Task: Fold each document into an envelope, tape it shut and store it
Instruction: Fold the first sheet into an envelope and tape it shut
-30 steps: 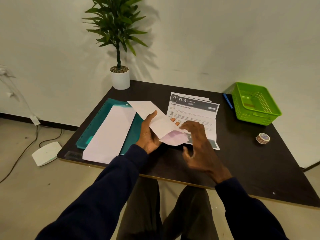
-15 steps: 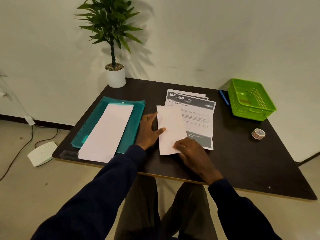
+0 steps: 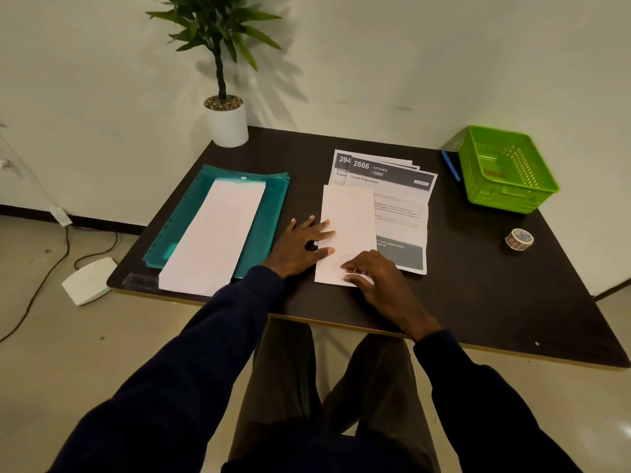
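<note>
The left hand point(image 3: 300, 245) lies flat on the dark table point(image 3: 478, 295) with its fingers spread and straight, holding nothing, its fingertips pressing the left edge of the white envelope point(image 3: 348, 227). The envelope lies lengthwise between the two hands, partly over the stack of printed documents point(image 3: 401, 206) that reaches beyond and to the right of the right hand point(image 3: 379, 281). That hand rests on the envelope's near end with its fingers curled; whether they pinch the paper or only press on it I cannot tell. To the left of the left hand a teal folder point(image 3: 269, 213) carries a long white sheet point(image 3: 215, 233). Well to the right of the right hand sits a tape roll point(image 3: 519, 238), and beyond it a green basket point(image 3: 505, 169) with a blue pen point(image 3: 450, 165) just beside it.
</note>
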